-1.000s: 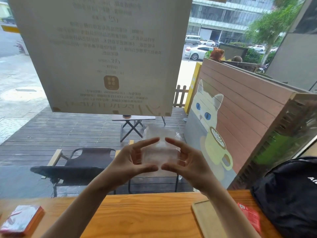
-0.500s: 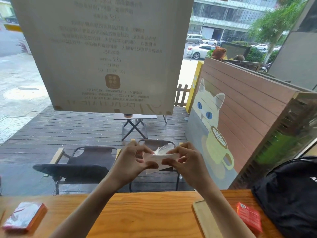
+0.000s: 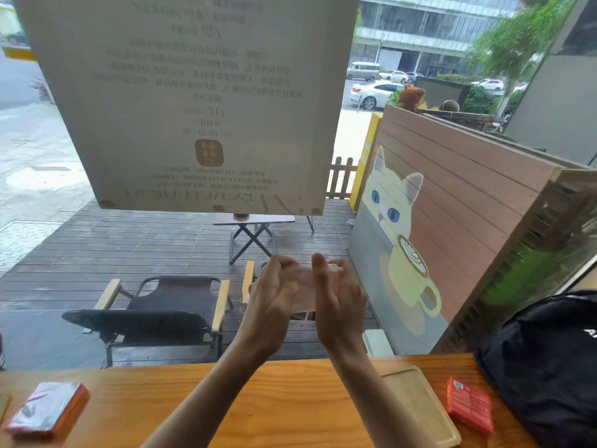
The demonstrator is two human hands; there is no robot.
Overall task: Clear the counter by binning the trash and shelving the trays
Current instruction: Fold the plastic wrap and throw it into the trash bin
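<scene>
Clear wrapper (image 3: 303, 287) between both hands' fingers (image 3: 284, 265)

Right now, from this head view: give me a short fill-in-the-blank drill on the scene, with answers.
1. Both hands, left hand and right hand, hold a clear ____ wrapper above the counter.
2. The wooden tray lies on the counter's ____ side.
3. Right of the tray lies a ____ packet, beside the black bag.

Answers: plastic; right; red

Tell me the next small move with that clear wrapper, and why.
Probably finish crumpling it into a tight ball for binning. Both the left hand and right hand hold the clear plastic wrapper above the counter, loosely folded; no bin shows.
</scene>
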